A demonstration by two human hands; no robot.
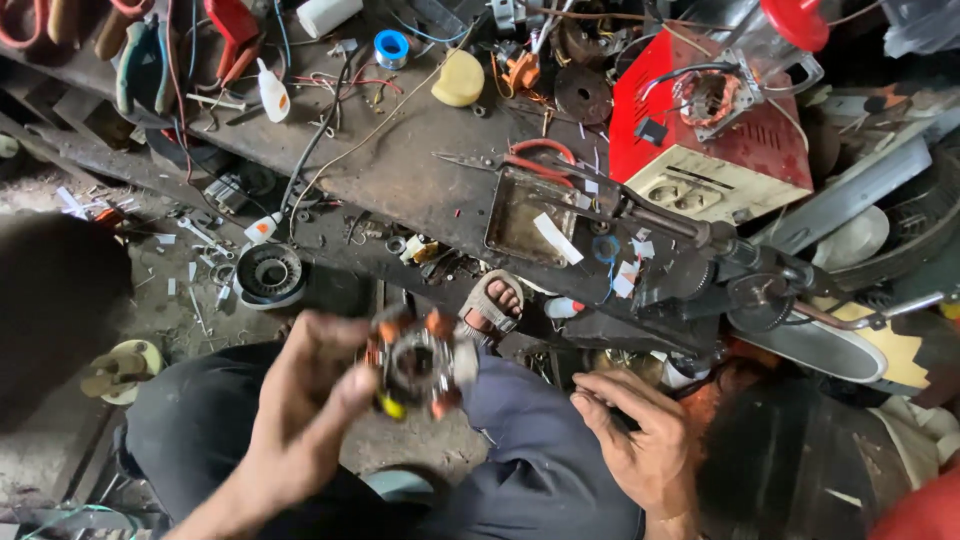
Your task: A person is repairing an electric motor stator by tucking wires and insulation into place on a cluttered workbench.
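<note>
One small motor stator [420, 365] with copper-coloured windings is sitting blurred in the left hand [305, 405], whose fingers are closing around its left side, above the person's lap. Beside it, the right hand [640, 435] is resting open, fingers spread, holding nothing. Beyond, a sandalled foot [492, 303] is showing under the cluttered workbench [400, 170].

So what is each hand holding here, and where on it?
The left hand holds a small motor stator by its left edge, blurred. The right hand holds nothing, resting on the knee.
</note>
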